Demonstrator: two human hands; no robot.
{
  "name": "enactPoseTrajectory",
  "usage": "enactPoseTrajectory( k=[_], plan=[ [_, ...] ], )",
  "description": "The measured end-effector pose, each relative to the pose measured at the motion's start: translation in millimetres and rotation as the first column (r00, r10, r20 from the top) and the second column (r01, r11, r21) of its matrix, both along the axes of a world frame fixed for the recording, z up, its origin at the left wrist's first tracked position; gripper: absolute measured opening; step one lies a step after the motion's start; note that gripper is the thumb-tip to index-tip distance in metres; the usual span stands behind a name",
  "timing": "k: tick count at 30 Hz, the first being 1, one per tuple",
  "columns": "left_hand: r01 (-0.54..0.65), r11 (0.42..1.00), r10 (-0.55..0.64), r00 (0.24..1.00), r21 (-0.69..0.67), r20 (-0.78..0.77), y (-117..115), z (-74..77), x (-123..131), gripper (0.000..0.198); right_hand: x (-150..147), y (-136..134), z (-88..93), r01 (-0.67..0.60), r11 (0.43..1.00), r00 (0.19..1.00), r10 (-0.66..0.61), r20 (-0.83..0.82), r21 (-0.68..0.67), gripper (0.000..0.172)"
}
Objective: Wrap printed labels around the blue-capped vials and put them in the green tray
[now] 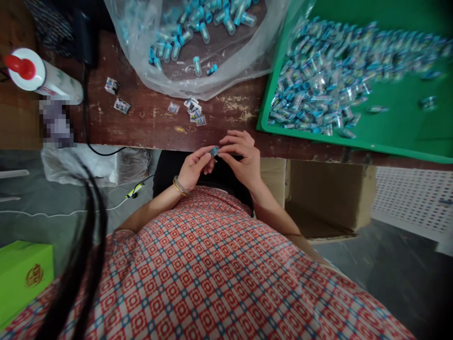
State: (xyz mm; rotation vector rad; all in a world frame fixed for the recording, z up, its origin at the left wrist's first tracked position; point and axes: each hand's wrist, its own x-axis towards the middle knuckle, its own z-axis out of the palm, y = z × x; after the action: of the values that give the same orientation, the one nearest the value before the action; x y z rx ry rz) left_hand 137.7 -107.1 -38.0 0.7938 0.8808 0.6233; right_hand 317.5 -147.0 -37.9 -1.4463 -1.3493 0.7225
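Observation:
Just off the table's front edge, my left hand point(194, 166) pinches a small clear vial with a blue cap point(214, 151). My right hand point(244, 158) meets it from the other side, thumb and forefinger closed on the vial's near end, the other fingers raised. Part of the vial is covered by the fingers. Beyond my hands lies a small pile of printed paper slips point(194, 112) on the table point(148, 127). A clear plastic bag point(170, 89) behind them holds many blue-capped vials point(204, 33).
To the right, a green tray point(399, 123) holds a heap of vials with printed slips inside. At the left stand a white bottle with a red top point(53, 78) and a black cable point(85, 108). Below the table sit an open cardboard box point(329, 198) and a white perforated basket point(412, 198).

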Motion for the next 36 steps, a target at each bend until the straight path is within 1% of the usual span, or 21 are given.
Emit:
enactPoseTrajectory(
  k=[4,7,9,13,17,19,21,22,24,26,27,28,30,32,34,36],
  plan=[
    [0.005,0.995,-0.003,1.000,0.095,-0.019,0.3,-9.4,-2.2,0.058,2.9,-0.6,0.2,-0.067,0.998,0.996,0.068,0.054,-0.019,0.007],
    [0.007,0.990,-0.002,0.999,0.137,-0.037,0.7,-13.0,-2.5,0.052,0.9,-1.5,0.0,-0.109,0.993,0.991,0.112,0.078,-0.048,0.007],
    [0.017,0.989,-0.011,0.999,0.148,-0.043,0.9,-13.7,-2.1,0.052,-3.6,-2.2,-1.2,-0.091,0.995,0.993,0.094,0.076,-0.046,0.009],
    [0.027,0.986,-0.017,0.998,0.162,-0.061,-0.1,-15.2,-1.6,0.056,-12.7,-2.0,-5.6,-0.005,1.000,0.998,0.007,0.058,-0.023,0.010],
    [0.051,0.981,-0.036,0.996,0.188,-0.079,-1.8,-16.1,-2.0,0.060,-14.6,0.2,-10.5,0.038,0.999,0.999,-0.037,0.034,-0.025,0.019],
    [0.066,0.977,-0.050,0.996,0.205,-0.079,-2.6,-14.7,-1.4,0.061,-15.5,0.7,-13.4,0.052,0.999,0.998,-0.052,-0.025,-0.005,0.024],
    [0.068,0.974,-0.053,0.996,0.216,-0.074,-3.3,-12.6,-0.3,0.059,-18.2,0.3,-16.3,0.064,0.998,0.989,-0.062,-0.136,0.013,0.024],
    [0.067,0.975,-0.053,0.996,0.213,-0.067,-3.8,-11.9,0.5,0.057,-20.5,-0.3,-17.4,0.047,0.999,0.979,-0.044,-0.201,0.009,0.026],
    [0.068,0.982,-0.061,0.997,0.176,-0.043,-5.3,-12.1,1.8,0.056,-26.7,-2.0,-18.6,-0.045,0.998,0.940,0.026,-0.341,-0.049,0.035],
    [0.079,0.989,-0.076,0.997,0.124,-0.026,-7.6,-15.1,2.6,0.058,-35.2,-4.4,-18.2,-0.181,0.974,0.875,0.096,-0.475,-0.136,0.033],
    [0.087,0.990,-0.084,0.996,0.112,-0.032,-9.0,-17.4,2.8,0.060,-40.2,-5.6,-17.6,-0.220,0.961,0.845,0.101,-0.525,-0.170,0.031],
    [0.097,0.989,-0.092,0.994,0.115,-0.051,-10.5,-19.8,2.8,0.061,-45.6,-6.8,-16.7,-0.223,0.956,0.826,0.082,-0.557,-0.191,0.030],
    [0.111,0.980,-0.090,0.987,0.165,-0.130,-13.4,-23.8,3.1,0.064,-57.1,-8.6,-14.4,-0.144,0.969,0.819,0.004,-0.573,-0.199,0.031],
    [0.111,0.962,-0.054,0.974,0.251,-0.221,-15.6,-25.4,4.4,0.066,-68.1,-9.0,-11.7,-0.014,0.980,0.806,-0.105,-0.582,-0.197,0.032],
    [0.117,0.931,-0.014,0.958,0.347,-0.287,-16.7,-23.9,6.8,0.066,-76.4,-7.8,-9.3,0.074,0.974,0.763,-0.193,-0.616,-0.213,0.034],
    [0.140,0.898,0.005,0.945,0.418,-0.327,-17.5,-19.9,9.8,0.064,-79.5,-4.7,-8.8,0.115,0.963,0.713,-0.251,-0.654,-0.245,0.037]
  ],
)
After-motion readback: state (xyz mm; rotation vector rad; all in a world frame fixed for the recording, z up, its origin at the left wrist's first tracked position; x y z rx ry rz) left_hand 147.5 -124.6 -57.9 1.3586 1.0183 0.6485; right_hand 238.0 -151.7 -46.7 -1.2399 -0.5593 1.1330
